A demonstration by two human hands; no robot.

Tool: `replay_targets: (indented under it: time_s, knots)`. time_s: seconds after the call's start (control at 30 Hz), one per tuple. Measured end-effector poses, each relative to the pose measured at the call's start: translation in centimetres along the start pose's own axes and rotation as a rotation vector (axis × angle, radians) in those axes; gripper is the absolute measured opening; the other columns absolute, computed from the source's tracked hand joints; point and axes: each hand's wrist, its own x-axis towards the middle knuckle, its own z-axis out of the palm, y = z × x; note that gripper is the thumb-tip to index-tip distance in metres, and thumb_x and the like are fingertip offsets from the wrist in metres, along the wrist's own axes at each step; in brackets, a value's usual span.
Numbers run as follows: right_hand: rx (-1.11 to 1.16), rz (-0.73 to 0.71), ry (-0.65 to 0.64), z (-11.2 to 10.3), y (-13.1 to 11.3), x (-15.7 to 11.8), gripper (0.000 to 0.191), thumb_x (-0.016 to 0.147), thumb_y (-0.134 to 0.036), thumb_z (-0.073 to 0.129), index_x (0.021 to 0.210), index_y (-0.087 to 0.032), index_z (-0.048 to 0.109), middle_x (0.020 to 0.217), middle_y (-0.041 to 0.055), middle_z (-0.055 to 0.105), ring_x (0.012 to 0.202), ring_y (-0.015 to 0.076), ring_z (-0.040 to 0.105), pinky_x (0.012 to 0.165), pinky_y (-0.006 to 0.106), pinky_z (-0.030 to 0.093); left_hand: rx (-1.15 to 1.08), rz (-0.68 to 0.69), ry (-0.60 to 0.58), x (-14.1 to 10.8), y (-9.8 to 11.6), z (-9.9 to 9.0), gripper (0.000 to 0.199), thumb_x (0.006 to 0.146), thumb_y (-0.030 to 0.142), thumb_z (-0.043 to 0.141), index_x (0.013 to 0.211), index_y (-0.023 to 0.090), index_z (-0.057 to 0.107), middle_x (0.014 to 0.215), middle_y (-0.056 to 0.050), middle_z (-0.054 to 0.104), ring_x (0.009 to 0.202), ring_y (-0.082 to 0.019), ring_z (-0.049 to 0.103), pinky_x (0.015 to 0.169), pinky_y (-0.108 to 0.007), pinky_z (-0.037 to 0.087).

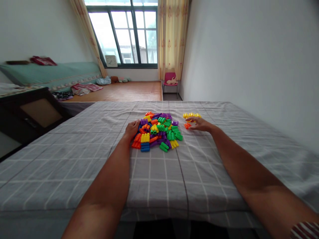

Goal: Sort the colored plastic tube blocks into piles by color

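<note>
Head view shows me a grey checked bedspread (159, 186) filling the frame, a pink chair (170, 80) at 12 o'clock. No writing is legible. The block pile (158, 131), many-coloured, lies centre. My left hand (132, 127) rests loosely curled on its 9 o'clock edge. My right hand (198, 124) pinches an orange block (187, 125) at 3 o'clock, just beside yellow blocks (191, 115).

Light: we see soft daylight from the window (124, 33), its panes blown out.
Shadows: faint on the bed (159, 172).
Edges: wide-angle stretch warps our forearms.
</note>
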Motion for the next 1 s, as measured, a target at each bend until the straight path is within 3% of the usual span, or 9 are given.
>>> replay_targets:
  time_s: [0.2,0.33,0.43,0.5,0.6,0.77,0.87,1.0]
  knots:
    - [-0.036,0.094,0.027,0.8,0.3,-0.2,0.035,0.068,-0.029,0.075,0.102,-0.019,0.070,0.093,0.0049,0.072,0.079,0.0179,0.065,0.073,0.029,0.051,0.011,-0.019,0.008,-0.2,0.3,-0.1,0.049,0.082,0.057,0.038,0.058,0.018,0.053,0.054,-0.001,0.053,0.058,-0.014,0.046,0.050,-0.024,0.030]
    - [-0.070,0.105,0.052,0.6,0.5,-0.2,0.036,0.067,-0.032,0.077,0.100,-0.019,0.071,0.096,0.0052,0.071,0.072,0.0162,0.064,0.068,0.028,0.050,-0.007,-0.043,0.028,-0.6,0.8,0.0,0.049,0.083,0.056,0.038,0.058,0.017,0.056,0.052,-0.001,0.053,0.057,-0.015,0.047,0.050,-0.024,0.031]
    - [-0.152,0.041,0.165,0.3,-0.7,0.1,0.040,0.068,-0.036,0.076,0.104,-0.019,0.070,0.103,0.0076,0.070,0.070,0.0166,0.063,0.070,0.030,0.050,-0.036,-0.053,0.042,-0.8,1.2,0.0,0.049,0.083,0.055,0.038,0.060,0.017,0.059,0.051,-0.001,0.054,0.060,-0.016,0.050,0.051,-0.025,0.032]
    - [-0.173,-0.037,0.252,0.5,-3.1,0.2,0.034,0.075,-0.038,0.070,0.104,-0.019,0.070,0.104,0.0081,0.069,0.073,0.0171,0.063,0.073,0.031,0.049,-0.031,-0.058,0.042,-0.8,1.2,0.0,0.050,0.083,0.056,0.038,0.060,0.017,0.059,0.051,-0.002,0.054,0.061,-0.016,0.051,0.052,-0.025,0.032]
    - [-0.108,-0.177,0.285,1.9,-9.0,0.1,0.027,0.085,-0.037,0.059,0.104,-0.020,0.069,0.097,0.0059,0.070,0.074,0.0169,0.063,0.074,0.031,0.049,0.000,-0.046,0.032,-0.7,1.0,0.0,0.051,0.084,0.056,0.038,0.059,0.017,0.058,0.052,-0.002,0.054,0.061,-0.017,0.051,0.052,-0.025,0.032]
    - [-0.182,-0.497,0.084,6.1,-18.5,0.7,0.024,0.091,-0.028,0.051,0.109,-0.024,0.067,0.106,0.0067,0.068,0.100,0.0212,0.058,0.091,0.034,0.043,0.017,-0.017,0.028,-0.5,0.4,0.2,0.053,0.087,0.055,0.035,0.060,0.016,0.059,0.054,-0.002,0.056,0.059,-0.015,0.050,0.051,-0.026,0.031]
    - [-0.360,-0.430,0.064,7.9,-20.9,3.1,0.027,0.091,-0.030,0.051,0.112,-0.023,0.067,0.106,0.0094,0.069,0.107,0.0250,0.054,0.093,0.038,0.041,0.004,-0.010,0.022,-0.5,0.4,0.2,0.054,0.088,0.054,0.034,0.062,0.016,0.061,0.056,-0.002,0.058,0.059,-0.015,0.050,0.052,-0.026,0.031]
    - [-0.475,-0.219,-0.043,9.3,-21.5,6.6,0.034,0.089,-0.045,0.053,0.112,-0.025,0.067,0.106,0.0106,0.069,0.107,0.0292,0.056,0.087,0.040,0.044,0.009,0.007,0.023,-0.5,0.4,0.2,0.052,0.089,0.052,0.035,0.063,0.016,0.062,0.058,-0.003,0.060,0.060,-0.015,0.052,0.053,-0.026,0.031]
